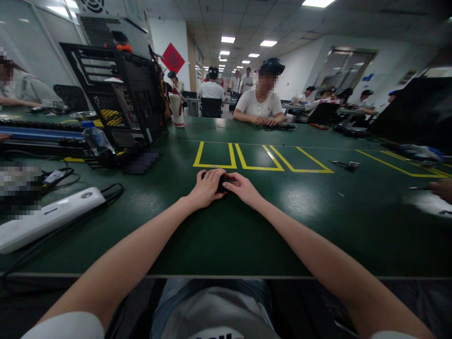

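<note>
Between my hands, on the green table, sits a small black rounded object that looks like a computer mouse. My left hand lies over its top and left side, fingers curved around it. From the right, my right hand pinches its edge with thumb and fingers. Most of the mouse is hidden under my hands. Just beyond them, yellow tape marks several frames on the table.
A white power strip with black cables lies left. Behind it stand a plastic bottle, an open black computer case and a paper cup. A small metal tool lies right. A co-worker sits opposite; another hand shows far right.
</note>
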Motion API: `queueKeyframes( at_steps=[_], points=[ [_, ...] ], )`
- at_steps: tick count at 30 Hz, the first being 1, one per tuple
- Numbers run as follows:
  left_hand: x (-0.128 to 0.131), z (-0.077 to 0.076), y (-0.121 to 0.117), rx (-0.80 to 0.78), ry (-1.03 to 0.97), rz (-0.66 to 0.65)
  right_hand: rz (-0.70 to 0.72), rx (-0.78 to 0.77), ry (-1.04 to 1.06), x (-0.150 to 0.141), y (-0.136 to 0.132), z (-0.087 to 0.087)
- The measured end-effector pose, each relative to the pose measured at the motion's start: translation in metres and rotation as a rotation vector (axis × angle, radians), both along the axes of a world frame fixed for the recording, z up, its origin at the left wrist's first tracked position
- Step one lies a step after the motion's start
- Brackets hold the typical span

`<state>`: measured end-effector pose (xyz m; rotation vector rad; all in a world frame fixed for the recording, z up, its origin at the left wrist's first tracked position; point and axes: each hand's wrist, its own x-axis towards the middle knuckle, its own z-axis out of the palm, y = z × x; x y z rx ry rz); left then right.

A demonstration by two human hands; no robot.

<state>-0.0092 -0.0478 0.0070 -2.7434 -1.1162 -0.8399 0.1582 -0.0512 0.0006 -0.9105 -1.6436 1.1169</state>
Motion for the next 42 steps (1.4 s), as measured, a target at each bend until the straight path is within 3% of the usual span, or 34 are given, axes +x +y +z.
queueKeyframes(
  at_steps=[4,12,15,20,26,29,34,42],
  points=[
    [-0.0009,0.0003,-0.0002,0.002,0.008,0.004,0.044,0.085,0.002,0.0016,-0.0052,0.0021],
    [-0.0001,0.0008,0.0004,-0.001,0.003,-0.003,-0.034,0.037,0.037,-0.0019,-0.0017,0.0038],
    [-0.0004,0.0012,0.0,-0.005,0.002,-0.008,-0.001,0.01,-0.017,0.0004,-0.0031,0.0031],
    [-0.0009,0.0007,0.0,-0.009,0.003,-0.008,0.046,0.093,0.0,0.002,-0.0071,0.0031],
    [0.0009,-0.0003,0.0011,0.005,-0.008,0.003,-0.071,0.112,-0.004,-0.0008,-0.0019,0.0021],
    [0.0009,-0.0007,0.0014,0.01,-0.005,0.009,-0.042,0.047,-0.015,0.0003,-0.0015,0.0014],
    [-0.0001,-0.0005,0.0013,0.004,0.004,0.003,0.044,0.091,0.019,0.0019,-0.0061,0.0008],
    [0.0009,0.0002,0.0013,-0.005,-0.006,0.001,-0.044,0.077,-0.009,0.0011,-0.001,0.0004]
  ],
)
